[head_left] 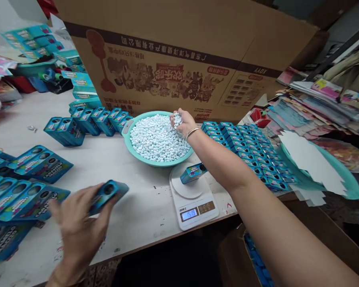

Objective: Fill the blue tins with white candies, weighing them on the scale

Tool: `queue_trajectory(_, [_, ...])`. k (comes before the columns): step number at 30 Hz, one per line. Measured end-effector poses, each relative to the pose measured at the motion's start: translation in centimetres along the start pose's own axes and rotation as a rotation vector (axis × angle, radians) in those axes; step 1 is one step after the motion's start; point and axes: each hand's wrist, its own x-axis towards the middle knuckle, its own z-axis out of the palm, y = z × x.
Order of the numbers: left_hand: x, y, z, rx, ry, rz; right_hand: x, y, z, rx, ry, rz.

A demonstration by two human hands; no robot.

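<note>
My left hand (80, 225) grips a small blue candy box (109, 193) with a round hole in its top, above the front left of the table. At the right rim of a mint-green bowl (155, 163), my right hand (181, 121) is closed around a handful of pale candies (177, 118). More of the same pale candies (157, 137) fill the bowl. A white kitchen scale (179, 215) sits in front of the bowl, its display lit. On the scale's round plate stands another blue box (193, 172), partly behind my right forearm.
Rows of blue boxes (254, 155) stand at right, and more boxes (32, 199) at left. Behind the bowl rises a large cardboard carton (173, 59). A green basin (347, 179) holding white card sheets (311, 159) is at far right. The table's front edge (149, 245) runs below the scale.
</note>
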Motion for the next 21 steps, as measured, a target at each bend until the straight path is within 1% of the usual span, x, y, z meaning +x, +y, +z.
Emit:
queue_trajectory(2, [0.0,1.9,2.0,0.009,-0.088,0.081,-0.4,0.4,0.3,0.026,0.003,0.012])
queue_trajectory(3, [-0.1,2.5,3.0,-0.001,-0.146,0.109,-0.5,0.6,0.4,0.036,-0.012,0.02])
queue_trajectory(6, [-0.9,3.2,5.6,-0.093,-0.274,0.086,-1.1,0.7,0.5,0.057,-0.079,0.028])
queue_trajectory(8, [-1.3,3.4,6.3,-0.138,-0.308,0.049,-1.6,0.2,0.3,0.067,-0.109,0.013])
queue_trajectory(10, [-1.5,4.0,6.1,-0.11,-0.295,0.042,-2.6,-0.7,-0.4,0.079,-0.15,-0.01])
queue_trajectory(12, [-1.3,5.2,5.3,-0.077,-0.226,0.06,-4.1,-1.6,-1.7,0.116,-0.203,-0.03])
queue_trajectory(13, [-1.2,6.2,5.0,-0.094,-0.179,0.071,-5.0,-2.0,-2.6,0.145,-0.23,-0.035])
queue_trajectory(15, [-0.7,8.6,4.7,-0.22,-0.131,0.094,-7.1,-2.3,-4.8,0.219,-0.273,-0.038])
queue_trajectory(16, [-0.5,9.9,5.1,-0.309,-0.142,0.109,-8.2,-2.3,-6.0,0.247,-0.279,-0.039])
queue_trajectory(18, [0.2,12.5,6.6,-0.472,-0.219,0.14,-10.2,-1.8,-8.3,0.292,-0.26,-0.053])
queue_trajectory(21, [1.3,15.6,10.5,-0.571,-0.35,0.163,-12.4,-0.4,-10.7,0.305,-0.182,-0.093])
